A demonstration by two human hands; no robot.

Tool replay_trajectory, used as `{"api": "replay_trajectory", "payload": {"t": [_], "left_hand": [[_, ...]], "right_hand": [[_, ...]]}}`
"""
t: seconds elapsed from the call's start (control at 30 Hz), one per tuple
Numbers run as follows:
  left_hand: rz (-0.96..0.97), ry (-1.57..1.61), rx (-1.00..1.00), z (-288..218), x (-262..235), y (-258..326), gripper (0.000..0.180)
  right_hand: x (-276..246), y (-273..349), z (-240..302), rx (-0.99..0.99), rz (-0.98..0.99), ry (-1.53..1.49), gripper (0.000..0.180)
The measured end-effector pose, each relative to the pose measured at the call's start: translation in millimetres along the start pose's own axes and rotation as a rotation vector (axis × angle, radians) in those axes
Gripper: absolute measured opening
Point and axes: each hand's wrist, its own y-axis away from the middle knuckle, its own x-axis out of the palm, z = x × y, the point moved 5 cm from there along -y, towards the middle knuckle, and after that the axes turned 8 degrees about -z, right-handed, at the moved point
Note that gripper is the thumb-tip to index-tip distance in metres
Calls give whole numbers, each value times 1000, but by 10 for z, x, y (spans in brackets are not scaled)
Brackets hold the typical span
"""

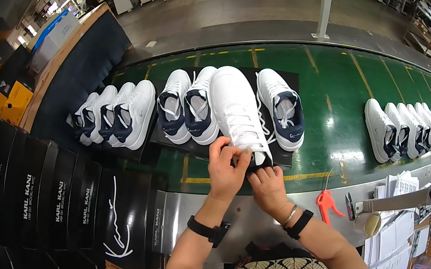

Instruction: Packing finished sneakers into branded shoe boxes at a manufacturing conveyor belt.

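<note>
A white sneaker (234,106) with white laces and a dark lining is held up over the bench, its toe pointing away from me. My left hand (227,168) pinches the sneaker's opening near the tongue. My right hand (269,189) is closed at the dark heel end; its fingertips are partly hidden. Just left of the held shoe, two more white sneakers (173,106) with navy heels lie side by side on a black sheet or box lid. To its right rests another sneaker (282,111), navy lining showing and laces loose.
Several white sneakers (127,114) stand at left, and a long row (393,130) runs along the green conveyor (327,147) at right. Black shoeboxes (46,192) fill the lower left. A red air gun (327,204), a tape roll (369,223) and papers (391,261) lie near my right arm.
</note>
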Motion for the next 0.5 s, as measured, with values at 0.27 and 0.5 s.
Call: {"api": "replay_trajectory", "payload": {"t": [0.27,0.5], "left_hand": [[16,89,-165,30,92,196,32],[142,-208,-275,237,-493,562,37]], "right_hand": [[-116,-149,-76,132,38,-82,23],[29,-509,-392,130,81,-216,32]]}}
